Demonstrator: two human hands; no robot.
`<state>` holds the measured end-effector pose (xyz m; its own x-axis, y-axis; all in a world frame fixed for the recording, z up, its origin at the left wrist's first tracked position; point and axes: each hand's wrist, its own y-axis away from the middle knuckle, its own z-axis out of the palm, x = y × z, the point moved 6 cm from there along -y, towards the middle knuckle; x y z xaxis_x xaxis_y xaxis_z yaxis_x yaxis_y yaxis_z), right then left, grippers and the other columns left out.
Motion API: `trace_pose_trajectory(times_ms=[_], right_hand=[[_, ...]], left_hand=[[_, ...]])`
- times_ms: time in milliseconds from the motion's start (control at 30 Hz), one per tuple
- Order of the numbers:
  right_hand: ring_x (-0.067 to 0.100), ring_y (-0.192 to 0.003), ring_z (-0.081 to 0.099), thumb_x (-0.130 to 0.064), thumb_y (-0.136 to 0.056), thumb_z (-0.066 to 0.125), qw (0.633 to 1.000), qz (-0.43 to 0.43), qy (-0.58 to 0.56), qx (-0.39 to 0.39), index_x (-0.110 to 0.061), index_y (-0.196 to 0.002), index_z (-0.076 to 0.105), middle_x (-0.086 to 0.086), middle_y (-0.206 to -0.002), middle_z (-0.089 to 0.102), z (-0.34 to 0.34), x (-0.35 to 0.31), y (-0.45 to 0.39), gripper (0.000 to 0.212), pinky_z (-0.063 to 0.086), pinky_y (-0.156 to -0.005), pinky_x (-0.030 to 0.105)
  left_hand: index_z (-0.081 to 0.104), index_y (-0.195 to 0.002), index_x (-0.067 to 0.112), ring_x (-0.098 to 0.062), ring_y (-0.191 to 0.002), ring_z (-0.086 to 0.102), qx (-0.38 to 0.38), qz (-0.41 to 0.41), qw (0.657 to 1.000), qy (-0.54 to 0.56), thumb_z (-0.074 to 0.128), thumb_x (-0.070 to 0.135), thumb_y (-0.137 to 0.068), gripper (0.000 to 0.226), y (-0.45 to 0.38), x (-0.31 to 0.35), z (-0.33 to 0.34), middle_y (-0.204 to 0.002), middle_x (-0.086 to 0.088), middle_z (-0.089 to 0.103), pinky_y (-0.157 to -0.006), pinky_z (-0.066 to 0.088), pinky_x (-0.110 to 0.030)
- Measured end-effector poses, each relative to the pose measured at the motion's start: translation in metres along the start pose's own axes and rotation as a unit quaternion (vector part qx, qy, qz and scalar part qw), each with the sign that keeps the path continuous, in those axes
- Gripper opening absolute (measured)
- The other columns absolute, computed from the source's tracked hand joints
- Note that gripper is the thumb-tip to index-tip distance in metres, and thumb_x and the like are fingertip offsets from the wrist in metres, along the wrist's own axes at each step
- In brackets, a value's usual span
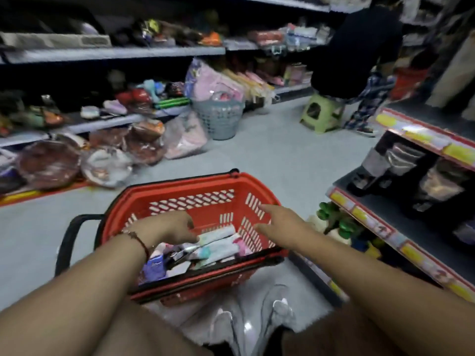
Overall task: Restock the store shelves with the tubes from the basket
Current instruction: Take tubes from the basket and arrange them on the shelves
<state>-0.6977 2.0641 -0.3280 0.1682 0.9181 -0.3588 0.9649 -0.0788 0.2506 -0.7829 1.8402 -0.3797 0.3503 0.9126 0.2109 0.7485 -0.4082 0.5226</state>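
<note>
**Reaching into the red basket**

Reaching down from the near edge, the left hand [174, 227] sits low inside the red shopping basket [180, 191] on the floor, its fingers bent over the pale tubes [218, 240] piled at the bottom; whether they actually grip one cannot be told through the blur. The right hand [280, 223] hovers over the basket's right wall with forefinger and thumb stretched out, holding nothing. Tubes lie jumbled with other small packets toward the basket's near-right corner. A thin red bracelet [141, 242] circles the left wrist. Stocked shelves [385, 227] stand to the right; at the far end another person [359, 47] sits on a green stool [321, 114] beside a grey laundry basket [218, 119].
</note>
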Motion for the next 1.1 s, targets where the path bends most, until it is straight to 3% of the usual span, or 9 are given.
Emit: trace_pose_trajectory(times_ms=[133, 267, 333, 500, 700, 800, 900, 1000, 1100], right_hand=[[0.022, -0.141, 0.039, -0.037, -0.093, 0.059, 0.997, -0.02, 0.039, -0.069, -0.013, -0.152, 0.034, 0.007, -0.155, 0.039, 0.051, -0.013, -0.054, 0.068, 0.032, -0.114, 0.029], [0.027, -0.13, 0.05, -0.035, -0.092, 0.058, 0.983, -0.015, 0.101, -0.15, -0.012, -0.144, 0.044, 0.009, -0.145, 0.05, 0.108, -0.01, -0.094, 0.059, 0.042, -0.105, 0.035], [0.028, -0.13, 0.049, -0.036, -0.092, 0.059, 0.971, -0.016, 0.131, -0.198, -0.012, -0.145, 0.043, 0.009, -0.146, 0.049, 0.136, -0.007, -0.111, 0.061, 0.042, -0.105, 0.034], [0.028, -0.133, 0.046, -0.036, -0.092, 0.06, 0.949, -0.011, 0.157, -0.271, -0.009, -0.146, 0.042, 0.011, -0.149, 0.046, 0.194, 0.005, -0.16, 0.063, 0.041, -0.107, 0.035], [0.029, -0.128, 0.05, -0.038, -0.094, 0.055, 0.918, -0.039, 0.235, -0.318, -0.011, -0.138, 0.051, 0.012, -0.142, 0.052, 0.257, 0.028, -0.202, 0.051, 0.042, -0.105, 0.034], [0.029, -0.12, 0.057, -0.04, -0.091, 0.054, 0.893, -0.073, 0.291, -0.336, -0.013, -0.131, 0.054, 0.011, -0.132, 0.058, 0.28, 0.041, -0.217, 0.049, 0.046, -0.101, 0.038], [0.027, -0.113, 0.06, -0.034, -0.086, 0.065, 0.881, -0.135, 0.343, -0.297, -0.015, -0.131, 0.052, 0.009, -0.125, 0.06, 0.283, 0.041, -0.232, 0.051, 0.051, -0.095, 0.038], [0.024, -0.106, 0.064, -0.034, -0.084, 0.071, 0.865, -0.172, 0.374, -0.286, -0.016, -0.124, 0.058, 0.005, -0.118, 0.066, 0.284, 0.04, -0.24, 0.045, 0.052, -0.084, 0.035], [0.024, -0.104, 0.063, -0.04, -0.085, 0.069, 0.866, -0.14, 0.343, -0.336, -0.012, -0.122, 0.06, 0.006, -0.116, 0.066, 0.289, 0.05, -0.237, 0.047, 0.049, -0.08, 0.033]], left_hand=[[0.064, -0.124, 0.018, -0.026, -0.112, 0.062, -0.005, -0.05, 0.999, -0.014, 0.058, 0.042, -0.087, 0.044, -0.022, -0.05, 0.019, -0.126, -0.006, 0.066, -0.09, 0.05, -0.03], [0.07, -0.099, 0.013, -0.024, -0.082, 0.061, -0.119, -0.095, 0.988, -0.012, 0.061, 0.044, -0.087, 0.034, -0.051, -0.077, 0.064, -0.099, -0.005, 0.066, -0.065, 0.051, -0.026], [0.07, -0.103, 0.013, -0.022, -0.077, 0.057, -0.15, -0.11, 0.983, 0.004, 0.063, 0.044, -0.087, 0.036, -0.065, -0.08, 0.075, -0.098, -0.005, 0.063, -0.059, 0.046, -0.024], [0.066, -0.118, 0.015, -0.023, -0.098, 0.063, -0.138, -0.105, 0.985, -0.024, 0.06, 0.041, -0.089, 0.04, -0.11, -0.093, 0.094, -0.115, -0.005, 0.067, -0.078, 0.048, -0.03], [0.062, -0.106, 0.019, -0.019, -0.082, 0.058, -0.056, -0.083, 0.988, -0.116, 0.056, 0.045, -0.089, 0.032, -0.161, -0.103, 0.11, -0.091, 0.002, 0.061, -0.066, 0.045, -0.028], [0.057, -0.109, 0.02, -0.019, -0.082, 0.055, -0.044, -0.064, 0.992, -0.103, 0.061, 0.051, -0.086, 0.038, -0.175, -0.099, 0.135, -0.099, 0.0, 0.064, -0.066, 0.04, -0.026], [0.049, -0.121, 0.017, -0.021, -0.095, 0.062, 0.006, -0.087, 0.992, -0.094, 0.069, 0.053, -0.081, 0.058, -0.182, -0.1, 0.153, -0.112, -0.002, 0.063, -0.068, 0.041, -0.028], [0.045, -0.122, 0.016, -0.021, -0.09, 0.064, 0.016, -0.123, 0.99, -0.063, 0.069, 0.05, -0.082, 0.058, -0.187, -0.112, 0.168, -0.109, -0.001, 0.065, -0.064, 0.043, -0.029], [0.046, -0.118, 0.015, -0.019, -0.08, 0.06, 0.003, -0.128, 0.992, -0.022, 0.065, 0.045, -0.085, 0.049, -0.19, -0.121, 0.172, -0.098, 0.0, 0.064, -0.057, 0.04, -0.027]])
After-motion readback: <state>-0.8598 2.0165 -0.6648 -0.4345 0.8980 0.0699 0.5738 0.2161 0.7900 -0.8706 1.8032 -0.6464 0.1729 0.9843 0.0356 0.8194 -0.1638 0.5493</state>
